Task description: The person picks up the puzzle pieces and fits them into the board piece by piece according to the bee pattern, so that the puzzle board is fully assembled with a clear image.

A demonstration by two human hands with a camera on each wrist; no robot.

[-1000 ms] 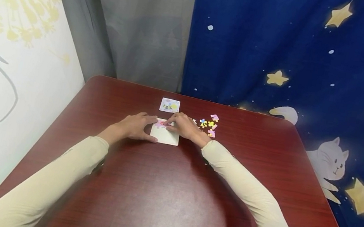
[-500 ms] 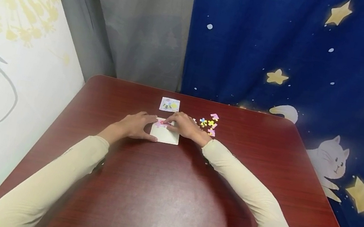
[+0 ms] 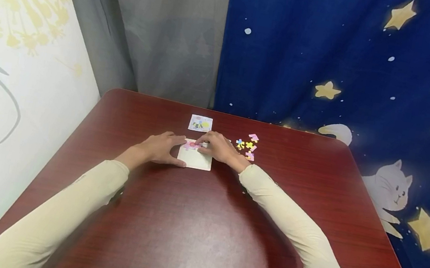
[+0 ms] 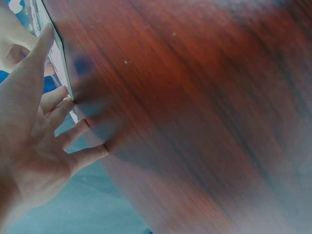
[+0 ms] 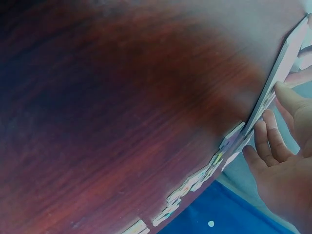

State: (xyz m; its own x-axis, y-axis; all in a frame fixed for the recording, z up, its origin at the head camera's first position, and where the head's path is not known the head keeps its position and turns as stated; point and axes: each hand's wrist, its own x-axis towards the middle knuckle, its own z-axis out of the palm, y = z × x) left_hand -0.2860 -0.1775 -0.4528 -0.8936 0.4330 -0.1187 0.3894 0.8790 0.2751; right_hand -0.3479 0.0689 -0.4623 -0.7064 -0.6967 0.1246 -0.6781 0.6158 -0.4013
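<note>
A white puzzle board lies on the table in front of the person, with joined pink puzzle pieces along its far side. The left hand braces the board's left side, fingers extended and thumb at the near left corner. In the left wrist view, that thumb lies along the board's edge and the other fingers spread onto the table. The right hand rests over the far right part of the board, index fingertip and thumb apart at the pink pieces. Its palm hides the board's far right corner.
Several loose puzzle pieces lie right of the right hand. A picture card with a bee lies beyond the board. The dark red table ends at a grey curtain and a blue star-patterned curtain.
The right index fingertip has shifted slightly back and right, showing more of the pink pieces. The left hand and the board have stayed in place.
</note>
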